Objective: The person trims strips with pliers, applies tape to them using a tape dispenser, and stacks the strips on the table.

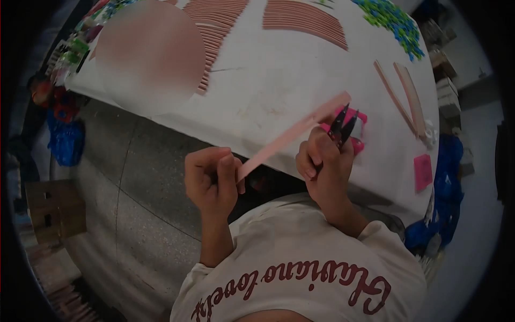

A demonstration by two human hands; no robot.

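A flat pink strip (292, 134) slants up and to the right over the table's near edge. Its lower end is pinched between the thumb and fingers of my left hand (214, 180). My right hand (327, 166) is wrapped round small black scissors or snips (343, 126), their two pointed blades apart and directed upward. The strip's far end lies just beside the blade tips. Behind the blades, a bright pink object (358, 121) rests on the table, partly hidden by the snips and my fingers.
Rows of pink strips (306, 21) lie on the white table (257, 80). Green and blue pieces (394, 27) are at the back right. Two loose strips (410, 96) and a pink pad (422, 173) lie right. A cardboard box (56, 209) stands on the floor. A blurred disc covers the upper left.
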